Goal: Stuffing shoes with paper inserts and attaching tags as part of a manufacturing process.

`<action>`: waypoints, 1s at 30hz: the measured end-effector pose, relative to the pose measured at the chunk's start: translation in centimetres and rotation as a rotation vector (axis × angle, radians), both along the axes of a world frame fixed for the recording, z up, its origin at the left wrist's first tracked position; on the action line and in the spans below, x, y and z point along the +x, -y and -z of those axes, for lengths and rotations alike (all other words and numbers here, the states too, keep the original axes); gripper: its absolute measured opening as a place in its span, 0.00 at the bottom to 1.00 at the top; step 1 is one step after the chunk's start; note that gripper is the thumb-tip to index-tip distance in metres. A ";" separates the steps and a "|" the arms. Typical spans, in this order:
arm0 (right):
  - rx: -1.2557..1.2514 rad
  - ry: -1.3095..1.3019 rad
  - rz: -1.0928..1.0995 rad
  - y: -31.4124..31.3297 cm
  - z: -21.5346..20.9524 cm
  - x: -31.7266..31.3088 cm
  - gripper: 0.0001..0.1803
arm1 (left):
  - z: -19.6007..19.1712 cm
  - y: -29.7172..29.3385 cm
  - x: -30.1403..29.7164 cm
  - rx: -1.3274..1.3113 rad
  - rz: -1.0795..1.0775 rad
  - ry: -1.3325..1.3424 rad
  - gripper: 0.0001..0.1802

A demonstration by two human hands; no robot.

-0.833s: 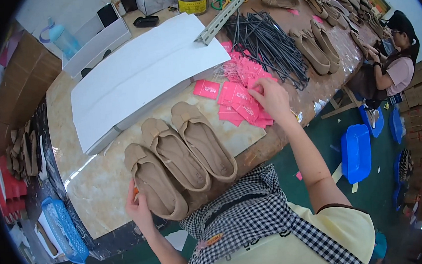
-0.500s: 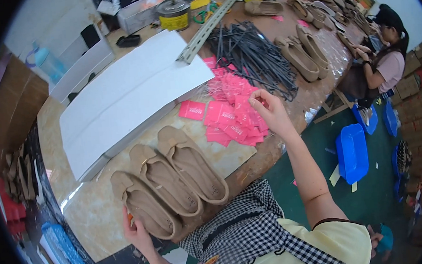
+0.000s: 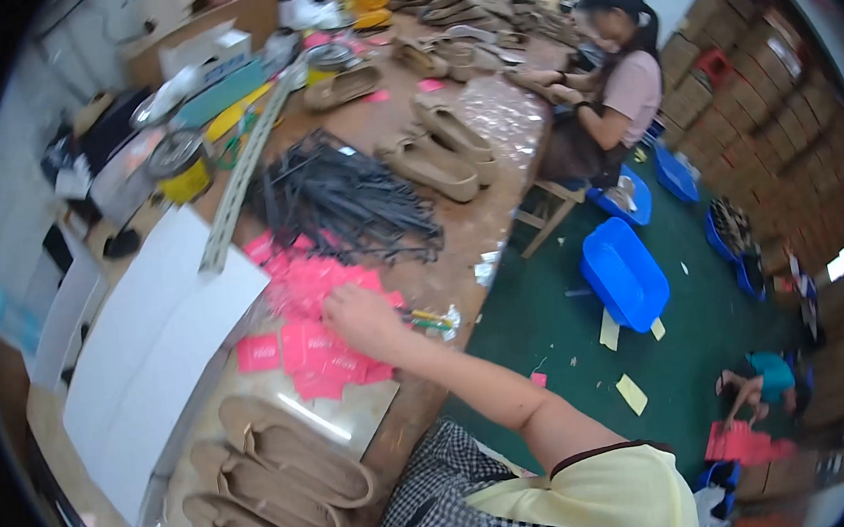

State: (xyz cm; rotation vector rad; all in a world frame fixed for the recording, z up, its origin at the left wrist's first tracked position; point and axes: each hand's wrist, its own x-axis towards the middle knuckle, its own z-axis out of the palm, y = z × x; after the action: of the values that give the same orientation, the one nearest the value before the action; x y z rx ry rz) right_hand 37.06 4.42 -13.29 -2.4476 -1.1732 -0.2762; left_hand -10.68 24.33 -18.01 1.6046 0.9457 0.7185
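Note:
My right hand [image 3: 362,321] rests on a loose heap of pink printed tags [image 3: 315,361] with thin clear strings. Its fingers curl downward, close together; whether a tag is between them is hidden. Three tan flat shoes [image 3: 298,455] with bow-like toe trims lie side by side at the near left of the table, open tops up. Of my left hand little can be made out: a reddish sliver at the bottom edge beside the nearest shoe may be its fingertips. Pens [image 3: 429,319] lie just right of my right hand.
Behind the tags lie a bundle of dark strips [image 3: 341,200] and a slotted metal bar [image 3: 251,168], its end over a white panel [image 3: 159,357]. More tan shoes [image 3: 438,157] stand farther back. A co-worker [image 3: 617,86] sits at the table's right. Blue tubs [image 3: 623,271] stand on the green floor.
My right hand has gone from a raised pinch down onto the tags. The view has swung right, so the shoes sit lower left and my left hand has nearly left the picture.

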 end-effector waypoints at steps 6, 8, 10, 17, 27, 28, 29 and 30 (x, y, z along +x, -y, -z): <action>0.168 -0.092 -0.028 1.3 -1.6 0.0 0.08 | 0.1 0.0 0.6 0.134 0.031 -0.042 0.27; 0.204 -0.108 -0.051 1.0 -1.7 -0.2 0.06 | -1.0 0.7 0.0 0.175 -0.015 -0.094 0.26; 0.216 -0.039 -0.088 1.7 -2.4 0.3 0.05 | -1.0 0.8 0.7 0.219 -0.086 -0.171 0.26; 0.177 -0.050 -0.064 3.3 -4.3 1.4 0.05 | -5.7 3.8 4.6 0.139 -0.237 -0.226 0.25; -0.015 -0.099 -0.034 2.0 -2.7 0.7 0.06 | -5.3 4.1 5.5 0.004 -0.279 -0.105 0.25; -0.012 -0.097 -0.027 2.0 -2.9 0.9 0.06 | -4.9 3.8 5.4 0.059 -0.270 -0.148 0.25; -0.013 -0.093 -0.017 2.2 -3.1 1.1 0.06 | -4.7 3.7 5.6 0.109 -0.257 -0.188 0.25; -0.014 -0.094 -0.020 2.2 -3.2 1.1 0.06 | -4.8 3.8 5.7 0.078 -0.259 -0.187 0.25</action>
State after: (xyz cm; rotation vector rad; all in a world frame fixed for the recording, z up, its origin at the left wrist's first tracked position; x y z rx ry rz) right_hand 38.19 2.21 -10.07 -2.4310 -1.1625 -0.1459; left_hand -4.97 20.57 -13.21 1.6558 1.2921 0.7999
